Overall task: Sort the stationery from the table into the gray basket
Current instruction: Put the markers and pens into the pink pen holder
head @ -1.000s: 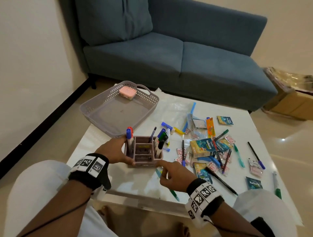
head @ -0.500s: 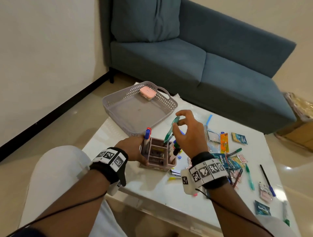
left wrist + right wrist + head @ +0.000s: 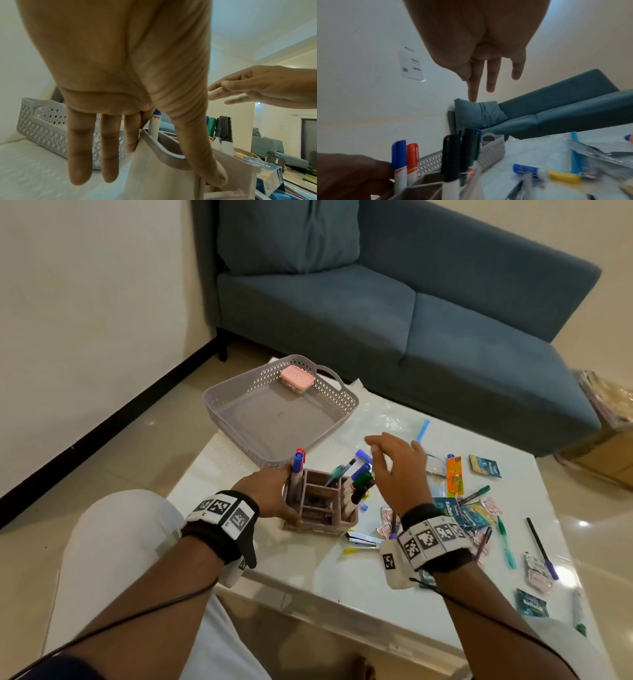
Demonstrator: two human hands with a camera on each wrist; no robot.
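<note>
Glossy white low table (image 3: 308, 573) before a blue sofa: the left hand (image 3: 270, 494) grips the mauve plastic compartment organiser (image 3: 320, 508) of upright markers, just beside the gray perforated plastic basket (image 3: 239, 412). Right hand (image 3: 399, 470) hovers with relaxed fingers, empty. Organiser looks rigid, top-heavy; best gripped low by both side walls

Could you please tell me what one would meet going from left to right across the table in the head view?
Gray basket → left hand → pen organizer → right hand → orange packet → green pen → black pen with the blue cap.
</note>
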